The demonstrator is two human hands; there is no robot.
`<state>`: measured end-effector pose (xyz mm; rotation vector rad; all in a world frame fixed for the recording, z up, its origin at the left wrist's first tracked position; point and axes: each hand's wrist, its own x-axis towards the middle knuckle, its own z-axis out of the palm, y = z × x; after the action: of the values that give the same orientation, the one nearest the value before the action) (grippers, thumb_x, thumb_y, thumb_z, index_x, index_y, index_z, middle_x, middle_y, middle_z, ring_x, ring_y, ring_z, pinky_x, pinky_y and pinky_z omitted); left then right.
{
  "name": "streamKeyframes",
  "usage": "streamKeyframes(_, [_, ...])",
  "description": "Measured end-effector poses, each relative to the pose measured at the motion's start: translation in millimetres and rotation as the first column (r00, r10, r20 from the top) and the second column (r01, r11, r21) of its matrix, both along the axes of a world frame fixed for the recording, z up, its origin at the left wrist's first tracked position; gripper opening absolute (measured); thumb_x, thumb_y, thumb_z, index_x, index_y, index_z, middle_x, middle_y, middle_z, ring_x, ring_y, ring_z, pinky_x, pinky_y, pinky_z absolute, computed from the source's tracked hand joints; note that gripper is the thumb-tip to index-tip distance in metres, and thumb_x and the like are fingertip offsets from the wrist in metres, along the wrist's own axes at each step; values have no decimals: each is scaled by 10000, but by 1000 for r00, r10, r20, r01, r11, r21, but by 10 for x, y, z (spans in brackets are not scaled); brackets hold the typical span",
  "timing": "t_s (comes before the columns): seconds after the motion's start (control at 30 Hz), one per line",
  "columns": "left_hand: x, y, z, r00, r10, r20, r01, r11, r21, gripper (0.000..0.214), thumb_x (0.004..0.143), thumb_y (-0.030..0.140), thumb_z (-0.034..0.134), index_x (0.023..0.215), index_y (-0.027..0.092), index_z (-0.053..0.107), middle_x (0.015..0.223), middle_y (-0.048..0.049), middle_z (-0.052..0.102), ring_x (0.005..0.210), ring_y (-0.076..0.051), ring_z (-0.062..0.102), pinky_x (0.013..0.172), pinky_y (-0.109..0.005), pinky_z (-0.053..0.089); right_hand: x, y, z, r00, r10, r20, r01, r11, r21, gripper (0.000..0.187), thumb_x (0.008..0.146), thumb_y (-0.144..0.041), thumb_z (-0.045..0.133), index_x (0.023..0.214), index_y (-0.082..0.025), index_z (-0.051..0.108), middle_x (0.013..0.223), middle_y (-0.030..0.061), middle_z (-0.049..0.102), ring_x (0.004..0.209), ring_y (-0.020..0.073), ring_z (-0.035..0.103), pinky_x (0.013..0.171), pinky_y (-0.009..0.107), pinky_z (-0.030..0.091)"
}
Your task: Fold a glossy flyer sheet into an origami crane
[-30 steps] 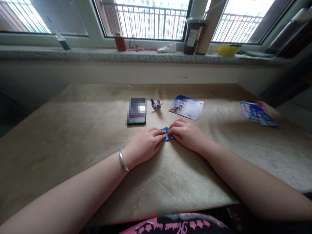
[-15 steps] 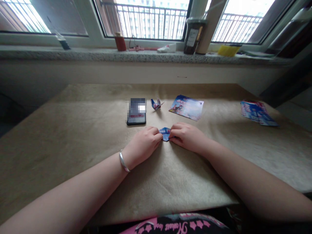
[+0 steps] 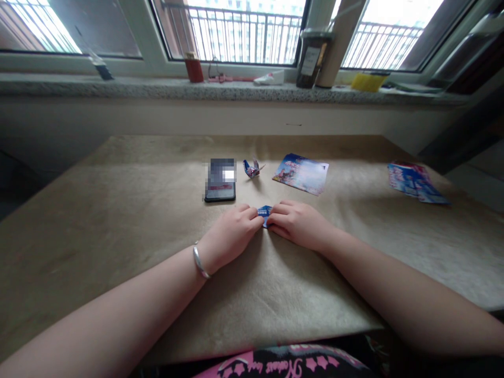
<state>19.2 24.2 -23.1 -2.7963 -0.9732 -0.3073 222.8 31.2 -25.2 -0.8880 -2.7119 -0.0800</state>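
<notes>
A small folded piece of blue printed paper (image 3: 263,211) lies on the table between my hands, its sides covered by my fingers. My left hand (image 3: 234,231) grips its left side, fingers closed, a silver bangle on the wrist. From the right, my right hand (image 3: 297,223) has its fingers closed over the paper's right side. Just beyond stands a folded paper crane (image 3: 252,168) in blue, white and red. A phone (image 3: 220,181) lies left of the crane, its screen partly blurred out.
A stack of printed sheets (image 3: 302,174) lies right of the crane, and more blue and red sheets (image 3: 417,182) are at the far right. Beyond the table (image 3: 118,226), a granite sill (image 3: 236,92) carries a dark jar (image 3: 311,60), a red bottle (image 3: 193,68) and a yellow item (image 3: 368,82).
My right hand has slid slightly left over the folded paper, so less of it shows. My left hand stays almost in place.
</notes>
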Motion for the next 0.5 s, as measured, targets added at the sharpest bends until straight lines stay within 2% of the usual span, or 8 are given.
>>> streamKeyframes(0.23, [-2, -30, 31, 1000, 22, -15, -21, 998, 59, 82, 877, 146, 519, 846, 161, 593, 812, -35, 601, 728, -174, 524, 620, -290, 435, -17, -11, 0, 1000, -16, 26, 16, 1000, 15, 185, 907, -249, 495, 883, -172, 661, 902, 75, 659, 791, 184, 548, 719, 315, 430])
streamKeyframes(0.5, [1, -14, 49, 1000, 23, 12, -23, 1000, 4, 150, 903, 195, 490, 835, 167, 621, 815, -36, 631, 719, -170, 526, 644, -300, 433, -21, -4, -4, 999, -15, 32, 14, 999, 35, 201, 908, -235, 478, 868, -170, 664, 877, 72, 660, 764, 176, 548, 710, 308, 418])
